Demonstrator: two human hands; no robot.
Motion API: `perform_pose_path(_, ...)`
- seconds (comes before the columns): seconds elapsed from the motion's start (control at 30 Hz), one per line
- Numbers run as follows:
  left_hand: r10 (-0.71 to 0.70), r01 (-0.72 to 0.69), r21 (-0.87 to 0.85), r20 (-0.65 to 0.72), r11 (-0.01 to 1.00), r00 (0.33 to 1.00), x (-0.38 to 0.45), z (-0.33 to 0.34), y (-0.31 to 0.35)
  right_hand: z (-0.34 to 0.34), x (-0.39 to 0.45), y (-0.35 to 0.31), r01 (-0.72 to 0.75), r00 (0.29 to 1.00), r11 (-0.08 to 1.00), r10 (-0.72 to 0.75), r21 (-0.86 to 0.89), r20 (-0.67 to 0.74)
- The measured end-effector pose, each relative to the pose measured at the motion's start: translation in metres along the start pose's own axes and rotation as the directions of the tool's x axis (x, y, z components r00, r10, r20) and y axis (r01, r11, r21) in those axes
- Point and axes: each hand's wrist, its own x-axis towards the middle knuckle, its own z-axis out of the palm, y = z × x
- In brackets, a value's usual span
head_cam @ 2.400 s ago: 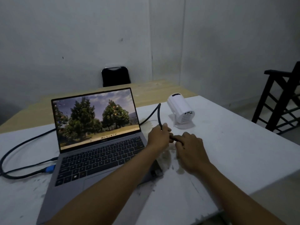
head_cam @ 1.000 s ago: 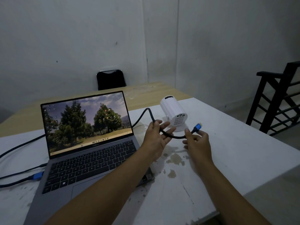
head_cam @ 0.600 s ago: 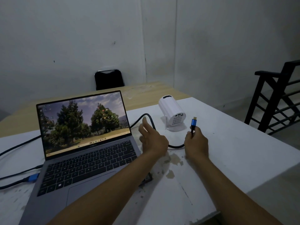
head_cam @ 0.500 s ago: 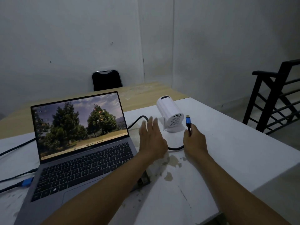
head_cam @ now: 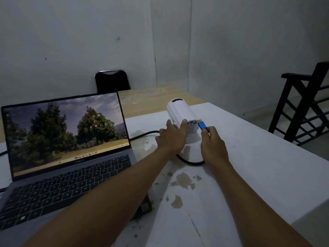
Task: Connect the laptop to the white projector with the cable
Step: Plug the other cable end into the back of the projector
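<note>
Dim grey-walled room w/ a white-topped table [head_cam: 258,157], its paint chipped in brown patches near the front; a black chair back [head_cam: 112,81] sits behind a wooden table further off, black railing [head_cam: 302,107] at right. Open grey laptop [head_cam: 67,157] w/ a tree wallpaper on its screen stands at left, angled toward the person. White cylindrical projector [head_cam: 179,113] on its small stand sits mid-table, rear face w/ vent grille & ports turned toward the camera, prob. so the sockets can be seen and reached. Left hand [head_cam: 170,138] lies flat against the projector's left side, fingers spread & resting on the body, not wrapped round it; looks like a brace so the light unit won't slide or swivel when the plug is pushed in. Right hand [head_cam: 213,147] is pinched shut on the black braided cable [head_cam: 190,162] just behind its blue-shelled plug [head_cam: 202,125], metal tip aimed at the port row and just beside it, not yet seated. Cable loops slack on the table below both hands, then runs left behind the left hand toward the laptop; slack means no pull against the insert. Laptop-end connection is out of view here, can't tell. Next needs tip lined up square w/ the slot; a skewed push could tip the projector.
</note>
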Motion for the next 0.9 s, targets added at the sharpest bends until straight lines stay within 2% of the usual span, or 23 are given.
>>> perform_pose_path(0.1, -0.165, 0.165, -0.038, 0.015, 0.986, 0.986, 0.010, 0.004, 0.013, 0.002, -0.001, 0.003, 0.035, 0.999, 0.999, -0.034, -0.020, 0.019)
perform_pose_path(0.17, -0.224, 0.230, -0.137, 0.057, 0.963, 0.973, 0.024, 0.000, 0.020, 0.001, -0.001, 0.003, 0.055, 0.998, 0.997, -0.054, -0.045, 0.038)
perform_pose_path(0.27, -0.234, 0.304, -0.377, 0.221, 0.875, 0.947, 0.039, -0.009, 0.030, -0.001, -0.002, 0.001, 0.077, 0.995, 0.993, -0.071, -0.092, 0.071)
perform_pose_path(0.33, -0.198, 0.328, -0.444, 0.314, 0.834, 0.929, 0.042, -0.014, 0.034, 0.000, -0.002, 0.002, 0.091, 0.994, 0.990, -0.082, -0.112, 0.077)
perform_pose_path(0.4, -0.178, 0.326, -0.426, 0.352, 0.844, 0.919, 0.042, -0.014, 0.033, 0.001, -0.003, 0.003, 0.101, 0.993, 0.987, -0.092, -0.126, 0.073)
perform_pose_path(0.9, -0.134, 0.321, -0.485, 0.382, 0.813, 0.915, 0.047, -0.008, 0.022, 0.004, -0.001, 0.003, 0.111, 0.994, 0.984, -0.110, -0.140, 0.016)
